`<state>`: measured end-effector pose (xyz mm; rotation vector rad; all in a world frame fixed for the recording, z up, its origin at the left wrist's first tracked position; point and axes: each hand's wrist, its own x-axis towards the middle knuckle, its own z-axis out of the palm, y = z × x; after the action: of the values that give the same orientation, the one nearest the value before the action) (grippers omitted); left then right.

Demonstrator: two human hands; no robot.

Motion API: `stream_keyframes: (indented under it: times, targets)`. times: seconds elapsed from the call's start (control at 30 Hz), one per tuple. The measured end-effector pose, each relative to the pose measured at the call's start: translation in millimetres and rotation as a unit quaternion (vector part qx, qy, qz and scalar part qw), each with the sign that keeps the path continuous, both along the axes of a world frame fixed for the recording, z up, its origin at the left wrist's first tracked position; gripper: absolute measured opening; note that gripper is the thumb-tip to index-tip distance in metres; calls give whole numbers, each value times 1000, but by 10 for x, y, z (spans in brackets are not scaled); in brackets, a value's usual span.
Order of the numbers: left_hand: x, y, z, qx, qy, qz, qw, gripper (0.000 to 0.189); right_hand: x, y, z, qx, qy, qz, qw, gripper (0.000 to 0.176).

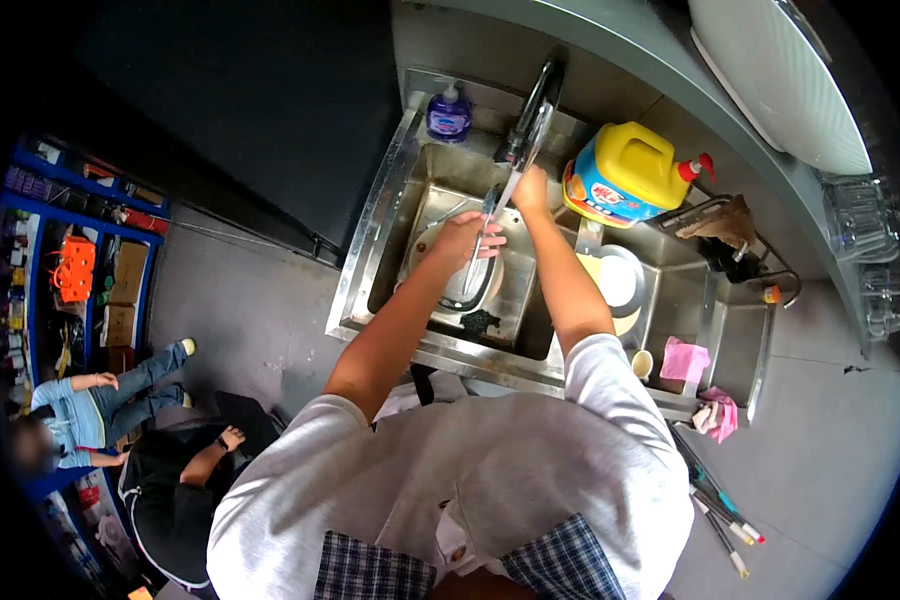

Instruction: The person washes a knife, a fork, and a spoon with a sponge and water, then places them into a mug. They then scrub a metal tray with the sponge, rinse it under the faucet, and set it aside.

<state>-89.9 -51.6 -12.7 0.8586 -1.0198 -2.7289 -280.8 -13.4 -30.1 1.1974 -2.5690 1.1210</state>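
Note:
My left hand point(467, 238) is held out over the left basin of a steel sink point(370, 250), fingers apart, under a thin stream of water from the faucet point(532, 110). It holds nothing. Below it in the basin lies a round metal pan point(448, 292), with a dark scrubber point(482, 322) at its near edge. My right hand point(530, 190) is closed around the lower end of the faucet spout.
A purple soap bottle point(449, 115) stands behind the sink and a yellow detergent jug point(625, 172) sits right of the faucet. The right basin holds plates point(618, 280). Pink cloths point(685, 360) and a cup point(642, 362) lie nearby. Two people point(100, 405) sit at the left.

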Motion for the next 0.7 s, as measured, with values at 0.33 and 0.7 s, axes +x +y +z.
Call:
stream_keyframes:
  times: [0.33,0.7]
  targets:
    - [-155,59,-144,-19,-10,-26,999,23,92,75,224,23,-13,-6,1000,15]
    - [-218,-13,-191,22,-10,46,999,22,25,87,250,43,-44,10,998,15]
